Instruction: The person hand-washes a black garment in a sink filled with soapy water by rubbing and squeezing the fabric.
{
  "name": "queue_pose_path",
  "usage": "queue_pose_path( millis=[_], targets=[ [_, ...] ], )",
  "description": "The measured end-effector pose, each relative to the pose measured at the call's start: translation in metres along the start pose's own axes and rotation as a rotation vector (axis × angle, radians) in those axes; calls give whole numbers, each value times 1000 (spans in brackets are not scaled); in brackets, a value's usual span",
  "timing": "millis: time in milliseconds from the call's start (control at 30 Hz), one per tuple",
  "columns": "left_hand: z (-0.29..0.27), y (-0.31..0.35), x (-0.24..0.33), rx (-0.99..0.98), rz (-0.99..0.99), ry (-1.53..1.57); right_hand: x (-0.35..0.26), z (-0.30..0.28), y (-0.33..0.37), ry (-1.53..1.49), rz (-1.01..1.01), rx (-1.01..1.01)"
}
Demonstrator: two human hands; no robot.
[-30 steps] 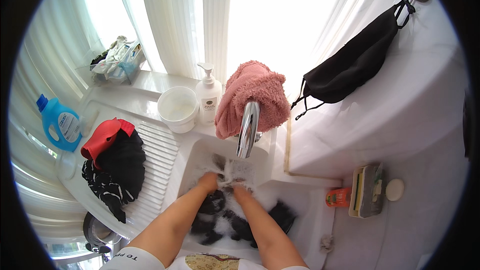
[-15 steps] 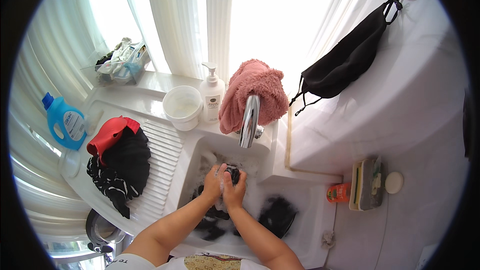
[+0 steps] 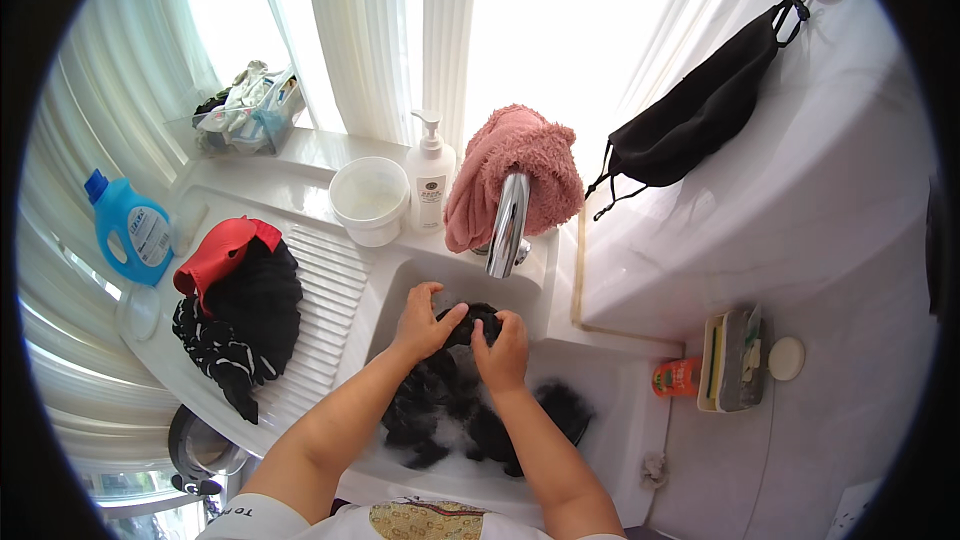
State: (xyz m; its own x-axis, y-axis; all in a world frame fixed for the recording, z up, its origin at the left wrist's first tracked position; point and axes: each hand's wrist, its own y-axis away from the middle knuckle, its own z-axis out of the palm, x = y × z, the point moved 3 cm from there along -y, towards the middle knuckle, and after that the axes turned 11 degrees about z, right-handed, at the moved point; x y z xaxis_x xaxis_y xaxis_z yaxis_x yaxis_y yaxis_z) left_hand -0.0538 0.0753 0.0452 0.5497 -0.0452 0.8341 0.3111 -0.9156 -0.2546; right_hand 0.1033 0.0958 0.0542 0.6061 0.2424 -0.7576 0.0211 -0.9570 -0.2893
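Above the soapy water in the white sink, both my hands grip a wet black cloth. My left hand is on its left edge, thumb in front and fingers bent behind. At the other side my right hand pinches it, the thumb pressed on the fabric. What kind of garment it is cannot be made out. More black clothes lie soaking below my wrists, and another dark piece floats right of my right forearm.
A chrome faucet with a pink towel over it stands beyond my hands. Left are a ribbed washboard, black clothes, a red cap-like item and a blue detergent bottle. A white tub and pump bottle stand behind.
My hands have moved apart from being pressed together around the black cloth and slightly away from me. The cloth is now spread between them, and more of the soaking clothes shows.
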Motion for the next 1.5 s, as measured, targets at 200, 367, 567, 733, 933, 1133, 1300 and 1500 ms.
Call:
queue_pose_path(
  millis=[200,367,567,733,933,1133,1300,1500],
  targets=[
    [21,67,-8,-919,-23,-795,25,21,15,782,-123,-605],
    [25,39,-40,-738,-332,-470,59,61,8,840,26,-798],
    [14,18,-36,-83,-18,-384,43,57,1,732,269,-677],
    [57,64,-65,-546,150,-796,91,83,48,805,112,-675],
    [81,40,-116,-1006,-171,-661,149,125,32,670,271,-557],
    [54,41,-113,98,-993,1251,121,77,8,-237,443,-219],
    [23,40,-41,66,-889,1424,40,29,26,-579,139,-203],
    [30,52,-11,-165,-910,1377,26,34,43,-551,346,-185]
  ],
)
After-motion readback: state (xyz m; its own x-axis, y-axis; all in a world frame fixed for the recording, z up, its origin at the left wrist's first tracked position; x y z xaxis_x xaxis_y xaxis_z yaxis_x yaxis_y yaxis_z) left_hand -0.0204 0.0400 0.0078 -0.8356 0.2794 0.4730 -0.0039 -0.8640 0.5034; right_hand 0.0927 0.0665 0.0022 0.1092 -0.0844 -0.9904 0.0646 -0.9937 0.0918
